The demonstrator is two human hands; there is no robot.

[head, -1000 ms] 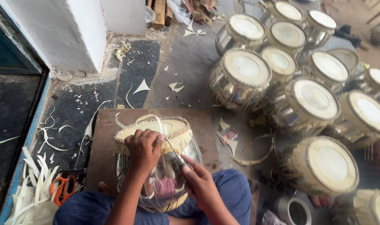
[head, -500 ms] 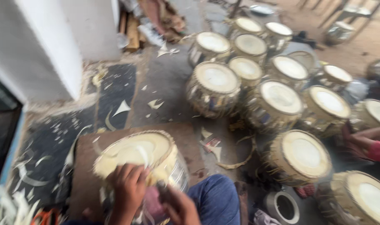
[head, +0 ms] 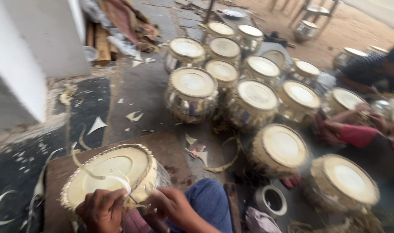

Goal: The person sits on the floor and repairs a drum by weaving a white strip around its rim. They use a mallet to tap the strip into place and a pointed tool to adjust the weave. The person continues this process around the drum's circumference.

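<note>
Your view has swung up toward the finished drums, yet your left hand and right hand still pinch the pale lacing strip at the drum rim, fingers closed.

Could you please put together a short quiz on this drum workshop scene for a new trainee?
1. True or false: both of the wearer's hands are at the near rim of the drum on the wooden board.
2. What lies scattered on the dark floor left of the grouped drums?
A. pale offcut scraps
B. coins
C. nails
3. Fill in: the wearer's knee, in blue cloth, is right of the ____ hand.

Key
1. True: the left hand and right hand both work at the rim, with a pale strip curling above them.
2. A: pale scraps.
3. right. The knee sits beside it.
</note>
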